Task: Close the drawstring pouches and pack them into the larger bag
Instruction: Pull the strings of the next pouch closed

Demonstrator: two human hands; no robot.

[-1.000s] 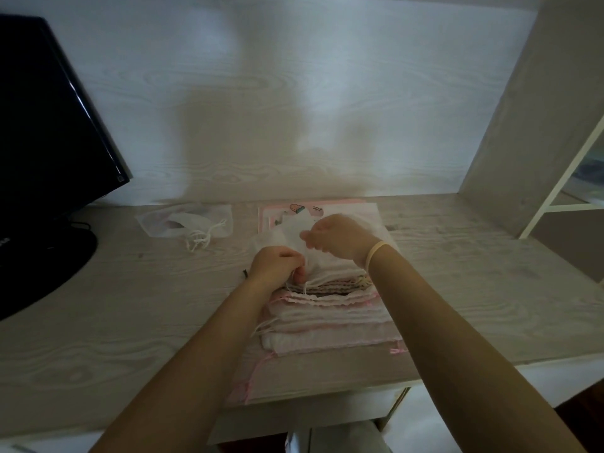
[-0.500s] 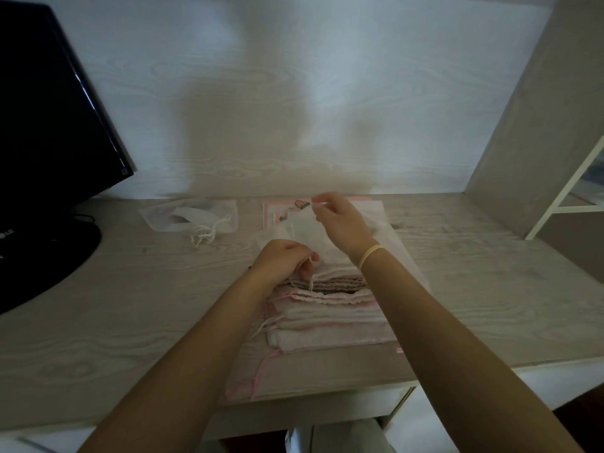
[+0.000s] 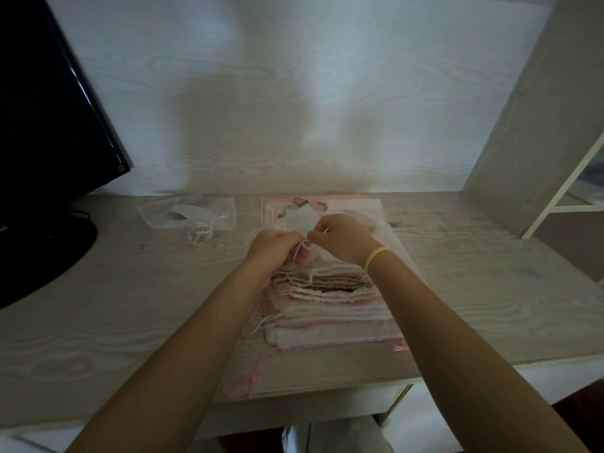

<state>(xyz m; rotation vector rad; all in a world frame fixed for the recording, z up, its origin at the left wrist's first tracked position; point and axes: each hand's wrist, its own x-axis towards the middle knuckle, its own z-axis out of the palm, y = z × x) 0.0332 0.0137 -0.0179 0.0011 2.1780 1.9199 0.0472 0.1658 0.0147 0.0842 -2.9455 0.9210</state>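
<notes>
A small white drawstring pouch is held up just above a stack of white and pink pouches at the desk's middle. My left hand grips the pouch's near edge, and its white cord hangs below my fingers. My right hand, with a pale band on the wrist, pinches the pouch and cord right beside the left. Under the stack lies a pink sheet with cartoon prints, partly hidden. A sheer white larger bag lies flat at the back left, with pouches and knotted cords showing at its mouth.
A black monitor on a round base fills the left side. A slanted wooden panel and a white shelf frame bound the right. A pink cord trails from the stack toward the desk's front edge.
My right hand has come back down from the pouch's far top edge and now meets my left hand at the cord. The left hand has barely moved.
</notes>
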